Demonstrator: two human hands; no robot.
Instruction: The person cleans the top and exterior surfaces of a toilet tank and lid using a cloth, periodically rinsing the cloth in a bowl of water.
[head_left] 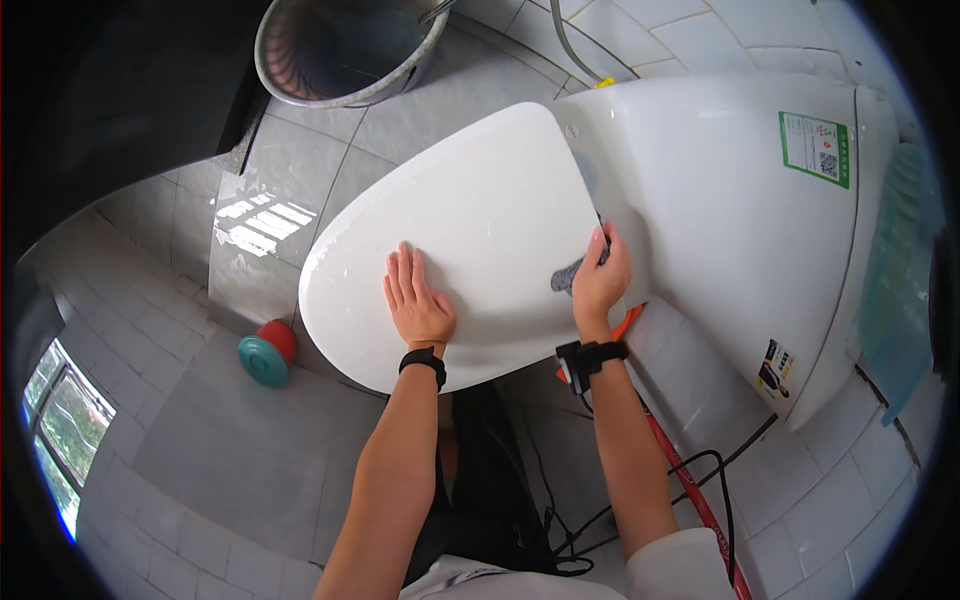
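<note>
The lid [480, 190] lies down over the bowl of the toilet [710, 190], its rounded front toward the left and its straight rear edge toward the tank. It is glossy white and smooth, with soft bright reflections and a few tiny specks.

The left hand [417, 305] rests palm down near the lid's near side, fingers straight and slightly apart, holding nothing. The right hand [601, 278] is at the lid's rear edge, its fingers curled around a cloth [565, 277]. The cloth is dark grey, speckled and bunched; one rounded end sticks out left of the hand onto the lid, while the rest is partly hidden by the hand.
</note>
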